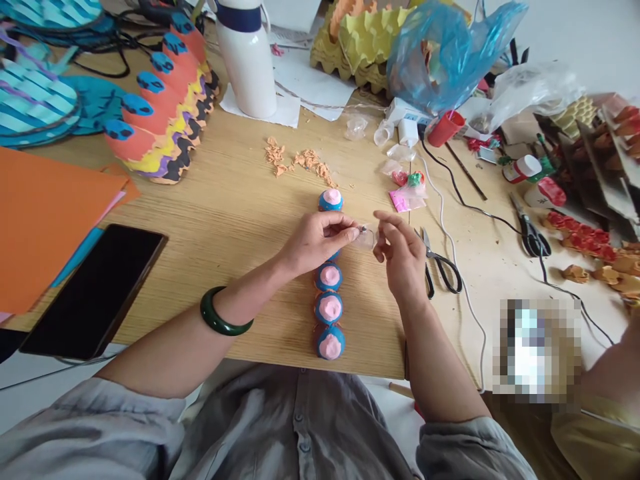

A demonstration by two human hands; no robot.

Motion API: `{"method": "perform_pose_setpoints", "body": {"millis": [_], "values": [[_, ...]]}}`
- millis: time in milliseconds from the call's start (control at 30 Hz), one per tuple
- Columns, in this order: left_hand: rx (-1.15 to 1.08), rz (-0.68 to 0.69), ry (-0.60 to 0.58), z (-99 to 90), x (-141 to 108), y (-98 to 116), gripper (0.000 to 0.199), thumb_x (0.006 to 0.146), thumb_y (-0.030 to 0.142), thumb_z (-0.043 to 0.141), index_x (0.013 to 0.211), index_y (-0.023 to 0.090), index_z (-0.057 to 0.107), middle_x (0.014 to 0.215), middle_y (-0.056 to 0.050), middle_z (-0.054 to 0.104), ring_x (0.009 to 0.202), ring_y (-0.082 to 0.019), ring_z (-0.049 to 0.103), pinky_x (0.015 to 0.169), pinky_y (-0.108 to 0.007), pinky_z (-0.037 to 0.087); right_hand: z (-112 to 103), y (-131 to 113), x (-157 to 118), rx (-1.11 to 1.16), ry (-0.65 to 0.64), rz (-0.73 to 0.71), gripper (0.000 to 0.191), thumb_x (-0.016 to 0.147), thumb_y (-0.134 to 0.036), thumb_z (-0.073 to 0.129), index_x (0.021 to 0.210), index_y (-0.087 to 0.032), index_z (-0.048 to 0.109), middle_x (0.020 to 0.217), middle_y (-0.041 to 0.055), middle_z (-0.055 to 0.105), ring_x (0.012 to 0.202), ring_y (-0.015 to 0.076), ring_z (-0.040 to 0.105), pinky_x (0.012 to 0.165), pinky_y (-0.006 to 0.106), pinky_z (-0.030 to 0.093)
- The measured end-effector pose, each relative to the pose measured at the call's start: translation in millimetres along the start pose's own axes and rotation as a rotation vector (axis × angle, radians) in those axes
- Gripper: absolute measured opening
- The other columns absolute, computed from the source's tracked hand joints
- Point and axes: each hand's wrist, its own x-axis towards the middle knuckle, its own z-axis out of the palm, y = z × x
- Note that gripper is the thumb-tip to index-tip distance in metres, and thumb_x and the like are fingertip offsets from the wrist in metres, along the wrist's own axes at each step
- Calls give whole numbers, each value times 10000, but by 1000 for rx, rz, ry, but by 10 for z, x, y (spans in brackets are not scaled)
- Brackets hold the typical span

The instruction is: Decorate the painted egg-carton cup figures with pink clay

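Note:
My left hand [320,239], with a dark green bangle on its wrist, pinches a small clear plastic bag [366,237] between thumb and forefinger. A tiny dark, shiny bit shows at the fingertips, too small to name. My right hand [403,253] is just right of the bag, its fingers bent and apart; whether a fingertip touches the plastic is unclear. Under my left hand runs a row of blue-painted egg-carton cups [330,308] with pink tops. My hand hides part of that row.
Black-handled scissors [443,267] lie beside my right hand. Orange scraps [310,160] are beyond the row. At left are a phone [95,290], orange paper [50,220] and a painted carton piece [160,107]. A white bottle [247,60] stands behind. Another person's arm [613,367] is at right.

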Motion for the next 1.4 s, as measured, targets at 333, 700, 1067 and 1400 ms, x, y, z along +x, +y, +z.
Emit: {"method": "perform_pose_setpoints", "body": {"millis": [333, 700, 1067, 1400], "values": [[-18, -42, 78, 27, -17, 20, 283, 816, 374, 732, 937, 124, 783, 899, -77, 785, 783, -157, 693, 731, -268, 545, 2, -56, -105, -417, 106, -616, 243, 943, -185, 646, 1150, -304, 691, 1114, 26, 756, 1018, 202, 717, 840, 404, 616], [-56, -13, -20, 12, -10, 0, 191, 808, 282, 719, 895, 132, 799, 904, -71, 791, 827, -164, 716, 762, -265, 561, 22, 26, -52, -295, -14, -393, 64, 944, -324, 662, 931, -276, 701, 1178, 42, 711, 1159, 231, 647, 1005, 481, 535], [-96, -91, 31, 35, -41, 92, 238, 780, 325, 748, 893, 126, 814, 759, -46, 749, 583, -92, 580, 547, -219, 465, 32, -15, -76, -291, 7, -334, 75, 925, -348, 683, 914, -279, 712, 1196, 50, 702, 1212, 243, 629, 1062, 504, 519], [-115, -65, 122, 26, -26, 25, 246, 830, 330, 697, 950, 126, 763, 666, -8, 678, 506, -83, 552, 475, -208, 448, -103, 107, 120, 247, 51, 149, 154, 830, -330, 714, 947, -243, 664, 895, -15, 662, 634, 78, 579, 568, 225, 579]]}}
